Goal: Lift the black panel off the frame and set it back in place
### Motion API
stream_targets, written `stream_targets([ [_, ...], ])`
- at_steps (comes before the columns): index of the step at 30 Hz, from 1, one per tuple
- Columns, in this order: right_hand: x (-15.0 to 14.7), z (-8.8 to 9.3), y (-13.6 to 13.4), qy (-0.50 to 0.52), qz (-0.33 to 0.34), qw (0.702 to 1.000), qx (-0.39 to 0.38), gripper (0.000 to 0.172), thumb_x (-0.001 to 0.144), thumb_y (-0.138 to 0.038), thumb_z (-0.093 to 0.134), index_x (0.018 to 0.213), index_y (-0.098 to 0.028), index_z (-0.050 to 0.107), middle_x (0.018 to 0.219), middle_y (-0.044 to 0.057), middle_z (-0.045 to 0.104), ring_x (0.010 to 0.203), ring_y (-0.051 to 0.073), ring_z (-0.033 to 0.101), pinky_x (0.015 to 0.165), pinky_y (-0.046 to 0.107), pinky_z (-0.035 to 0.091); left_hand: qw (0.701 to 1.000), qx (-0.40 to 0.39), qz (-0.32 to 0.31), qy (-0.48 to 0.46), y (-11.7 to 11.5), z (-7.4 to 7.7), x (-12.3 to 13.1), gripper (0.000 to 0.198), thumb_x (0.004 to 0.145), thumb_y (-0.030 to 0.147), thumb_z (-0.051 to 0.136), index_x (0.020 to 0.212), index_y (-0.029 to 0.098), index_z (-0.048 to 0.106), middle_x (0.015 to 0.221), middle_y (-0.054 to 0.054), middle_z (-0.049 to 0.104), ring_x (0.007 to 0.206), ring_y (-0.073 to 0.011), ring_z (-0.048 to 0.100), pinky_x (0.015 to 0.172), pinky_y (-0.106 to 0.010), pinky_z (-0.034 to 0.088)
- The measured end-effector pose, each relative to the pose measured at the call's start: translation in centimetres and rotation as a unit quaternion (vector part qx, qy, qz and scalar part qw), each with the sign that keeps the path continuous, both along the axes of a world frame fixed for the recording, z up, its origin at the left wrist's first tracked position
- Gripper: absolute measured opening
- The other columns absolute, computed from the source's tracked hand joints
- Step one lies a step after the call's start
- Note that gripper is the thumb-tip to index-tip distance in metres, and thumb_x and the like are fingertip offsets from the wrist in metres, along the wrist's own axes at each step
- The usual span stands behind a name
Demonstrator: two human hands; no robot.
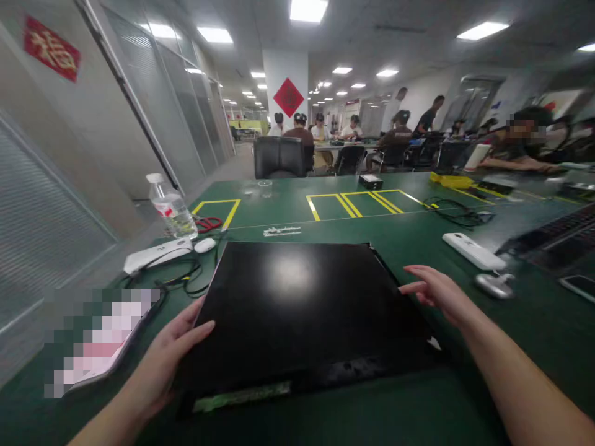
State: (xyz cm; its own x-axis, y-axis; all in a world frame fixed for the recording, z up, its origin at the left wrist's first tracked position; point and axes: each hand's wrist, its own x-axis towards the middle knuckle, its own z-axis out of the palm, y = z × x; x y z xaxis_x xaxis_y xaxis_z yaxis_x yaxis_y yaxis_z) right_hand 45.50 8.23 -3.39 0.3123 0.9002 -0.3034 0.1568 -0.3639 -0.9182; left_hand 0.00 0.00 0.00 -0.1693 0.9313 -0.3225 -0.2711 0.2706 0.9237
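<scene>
A flat black display panel [297, 310] lies on the green table [353, 223] in front of me, with a thin green circuit strip [242, 396] along its near edge. My left hand [167, 359] grips the panel's near left edge, thumb on top. At the right edge my right hand [437, 291] hovers with its fingers spread and nothing in them, just touching or just off the panel; I cannot tell which.
At the left are a water bottle [171, 214], a white power strip [155, 255] with black cables, red scissors [207, 223] and a phone-like device [100, 347]. On the right lie a white remote-like device [473, 251], a mouse [495, 285] and a laptop [553, 238]. Other people sit at tables further back.
</scene>
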Motion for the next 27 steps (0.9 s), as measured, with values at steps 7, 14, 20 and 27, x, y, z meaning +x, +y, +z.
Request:
stream_targets([
  [7, -0.3, 0.2, 0.1, -0.046, 0.002, 0.999, 0.010, 0.039, 0.084, -0.042, 0.057, 0.112, -0.016, 0.061, 0.075, 0.012, 0.076, 0.043, 0.009, 0.045, 0.041, 0.020, 0.026, 0.999, -0.014, -0.020, -0.020, 0.4, -1.3, -0.4, 0.090, 0.061, 0.027, 0.093, 0.143, 0.029, 0.057, 0.120, -0.008, 0.078, 0.094, -0.0308, 0.078, 0.075, -0.030, 0.064],
  [14, -0.4, -0.6, 0.2, -0.153, 0.041, 0.987, 0.027, 0.037, 0.082, -0.044, 0.056, 0.106, -0.017, 0.064, 0.076, 0.008, 0.076, 0.047, 0.012, 0.051, 0.051, 0.027, 0.040, 0.999, -0.031, -0.031, 0.008, 0.4, -1.3, -0.4, 0.094, 0.061, 0.027, 0.092, 0.147, 0.027, 0.053, 0.116, -0.012, 0.079, 0.074, -0.0326, 0.080, 0.056, -0.034, 0.063],
  [20, -0.5, -1.2, -0.2, -0.294, 0.078, 0.952, 0.041, 0.034, 0.082, -0.045, 0.053, 0.102, -0.022, 0.070, 0.079, 0.004, 0.076, 0.061, 0.018, 0.062, 0.061, 0.031, 0.044, 0.998, -0.047, -0.044, 0.000, 0.8, -1.5, -0.7, 0.100, 0.058, 0.027, 0.093, 0.148, 0.027, 0.050, 0.116, -0.012, 0.079, 0.072, -0.0324, 0.080, 0.055, -0.034, 0.063],
  [27, -1.6, -0.3, -0.9, -0.406, 0.100, 0.907, 0.044, 0.033, 0.082, -0.047, 0.051, 0.096, -0.027, 0.073, 0.073, 0.001, 0.073, 0.069, 0.021, 0.065, 0.062, 0.031, 0.041, 0.996, -0.057, -0.059, -0.024, 0.8, -0.6, -0.3, 0.100, 0.056, 0.025, 0.095, 0.147, 0.023, 0.051, 0.102, -0.009, 0.083, 0.080, -0.0329, 0.080, 0.065, -0.035, 0.065],
])
